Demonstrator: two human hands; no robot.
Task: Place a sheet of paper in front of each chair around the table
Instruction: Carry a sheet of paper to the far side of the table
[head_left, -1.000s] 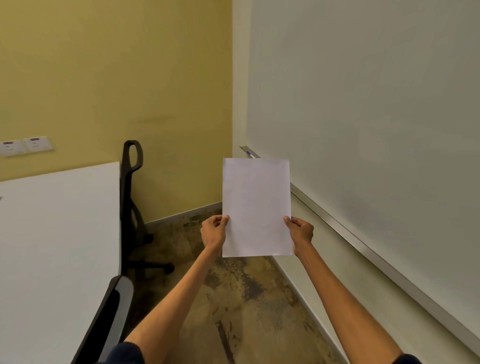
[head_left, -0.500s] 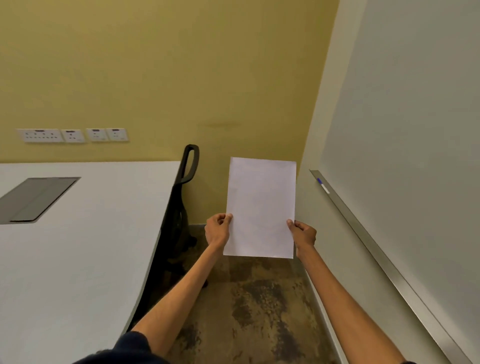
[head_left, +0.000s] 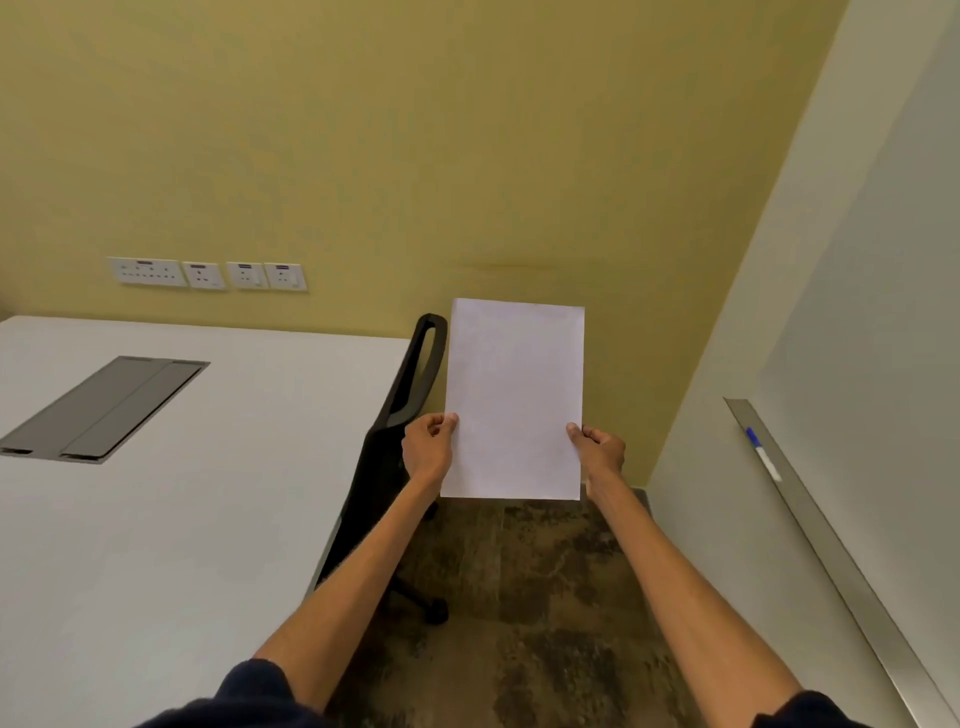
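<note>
I hold a white sheet of paper (head_left: 514, 400) upright in the air in front of me, over the floor to the right of the table. My left hand (head_left: 428, 447) pinches its left edge and my right hand (head_left: 597, 449) pinches its right edge. The white table (head_left: 182, 519) fills the left of the view, with no paper on the part that shows. A black chair (head_left: 389, 457) is pushed in at the table's right side, just left of and behind the paper.
A grey cable hatch (head_left: 104, 408) is set into the tabletop. Wall sockets (head_left: 208, 273) line the yellow wall behind. At right, a whiteboard tray (head_left: 810, 514) holds a blue marker (head_left: 762, 453). Mottled brown floor (head_left: 519, 597) lies between chair and wall.
My view has swung left, bringing more of the table, its hatch and the wall sockets into sight. The paper stays held in both hands in front of me.
</note>
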